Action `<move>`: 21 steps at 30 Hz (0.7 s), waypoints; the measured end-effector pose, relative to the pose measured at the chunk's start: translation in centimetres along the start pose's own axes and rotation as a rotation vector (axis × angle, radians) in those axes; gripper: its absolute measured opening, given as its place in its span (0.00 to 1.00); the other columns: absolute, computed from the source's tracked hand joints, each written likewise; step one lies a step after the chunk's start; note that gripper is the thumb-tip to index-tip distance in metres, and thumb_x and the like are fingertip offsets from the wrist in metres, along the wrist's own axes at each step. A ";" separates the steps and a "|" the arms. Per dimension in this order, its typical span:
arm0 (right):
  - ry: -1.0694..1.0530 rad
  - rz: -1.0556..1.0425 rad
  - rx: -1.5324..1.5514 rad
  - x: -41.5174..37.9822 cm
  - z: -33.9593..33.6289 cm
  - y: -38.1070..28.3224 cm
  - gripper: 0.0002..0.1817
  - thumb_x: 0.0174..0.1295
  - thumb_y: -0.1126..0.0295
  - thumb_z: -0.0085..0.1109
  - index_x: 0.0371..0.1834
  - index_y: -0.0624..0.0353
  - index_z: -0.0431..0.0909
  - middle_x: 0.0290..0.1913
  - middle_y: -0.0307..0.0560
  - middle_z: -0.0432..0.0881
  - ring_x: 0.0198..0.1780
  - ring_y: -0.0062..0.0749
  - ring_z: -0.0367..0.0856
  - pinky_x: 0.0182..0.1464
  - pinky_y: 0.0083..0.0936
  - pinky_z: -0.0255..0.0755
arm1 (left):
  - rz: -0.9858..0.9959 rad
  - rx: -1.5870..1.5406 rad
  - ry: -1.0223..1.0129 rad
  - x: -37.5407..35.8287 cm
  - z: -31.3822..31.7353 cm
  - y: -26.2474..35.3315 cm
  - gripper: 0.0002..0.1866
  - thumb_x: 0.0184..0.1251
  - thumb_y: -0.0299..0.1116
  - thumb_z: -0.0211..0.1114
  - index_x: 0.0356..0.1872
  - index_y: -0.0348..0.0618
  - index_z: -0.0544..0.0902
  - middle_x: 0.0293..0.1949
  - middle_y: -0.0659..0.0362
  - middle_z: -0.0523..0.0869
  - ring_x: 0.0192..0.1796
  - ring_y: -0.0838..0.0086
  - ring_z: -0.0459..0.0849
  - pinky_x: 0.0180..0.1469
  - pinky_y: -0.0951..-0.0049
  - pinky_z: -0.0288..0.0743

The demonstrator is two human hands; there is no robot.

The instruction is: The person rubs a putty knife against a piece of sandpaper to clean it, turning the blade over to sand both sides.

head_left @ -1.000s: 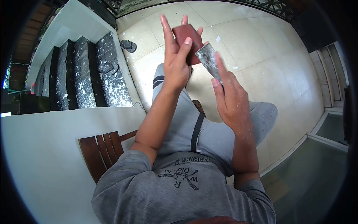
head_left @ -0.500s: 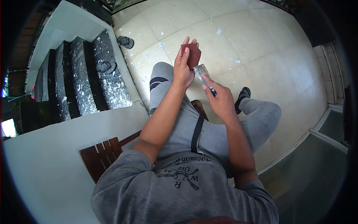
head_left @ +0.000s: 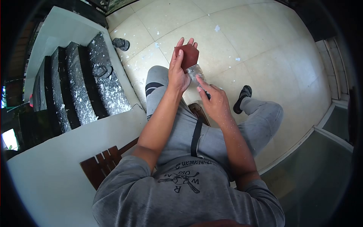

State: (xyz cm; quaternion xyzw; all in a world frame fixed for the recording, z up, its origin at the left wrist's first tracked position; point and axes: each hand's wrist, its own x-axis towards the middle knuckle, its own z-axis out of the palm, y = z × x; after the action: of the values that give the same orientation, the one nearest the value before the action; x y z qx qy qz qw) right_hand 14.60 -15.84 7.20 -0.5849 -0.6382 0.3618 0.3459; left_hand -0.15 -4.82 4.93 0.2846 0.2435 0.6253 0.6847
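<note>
A reddish-brown piece of sandpaper [head_left: 190, 56] lies across the palm of my left hand [head_left: 177, 77], with the thumb pressed over its near side. My right hand [head_left: 218, 103] grips a putty knife by its dark handle, index finger stretched along the tool. The smeared metal blade of the putty knife [head_left: 194, 71] overlaps the lower edge of the sandpaper, close to the heel of my left palm. Both hands are raised in front of my lap, above the tiled floor.
White flakes are scattered over the pale floor tiles [head_left: 264, 41] and the dark steps [head_left: 113, 92] at left. A sandal [head_left: 121, 44] stands beside the steps, another sandal [head_left: 102, 71] on them. Beneath me is a wooden chair [head_left: 96, 166]; a glass panel [head_left: 310, 174] is at right.
Both hands have shifted slightly left in view. The sandpaper now faces me more broadly, and the putty knife's blade has come over its lower edge.
</note>
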 end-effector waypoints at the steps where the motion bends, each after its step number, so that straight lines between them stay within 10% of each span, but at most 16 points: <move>1: 0.036 0.020 -0.025 0.4 -0.2 0.2 0.24 0.81 0.64 0.62 0.78 0.45 0.82 0.38 0.65 0.86 0.41 0.66 0.87 0.47 0.53 0.79 | 0.002 -0.006 -0.011 0.1 -0.2 -0.1 0.29 0.94 0.40 0.51 0.88 0.47 0.60 0.86 0.41 0.68 0.86 0.47 0.69 0.87 0.52 0.67; 21: 0.030 -0.032 -0.046 -0.1 -0.1 0.7 0.24 0.80 0.65 0.63 0.78 0.43 0.82 0.36 0.65 0.85 0.40 0.65 0.87 0.46 0.55 0.78 | 0.007 0.013 -0.027 -0.1 -0.1 -0.5 0.27 0.94 0.39 0.53 0.86 0.49 0.65 0.86 0.46 0.69 0.88 0.49 0.65 0.88 0.52 0.66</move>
State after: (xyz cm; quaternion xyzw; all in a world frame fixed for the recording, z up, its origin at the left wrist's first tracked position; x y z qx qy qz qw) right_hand 15.06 -15.87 6.70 -0.5877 -0.6503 0.3327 0.3478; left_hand 0.09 -4.95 4.51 0.2983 0.2374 0.6221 0.6839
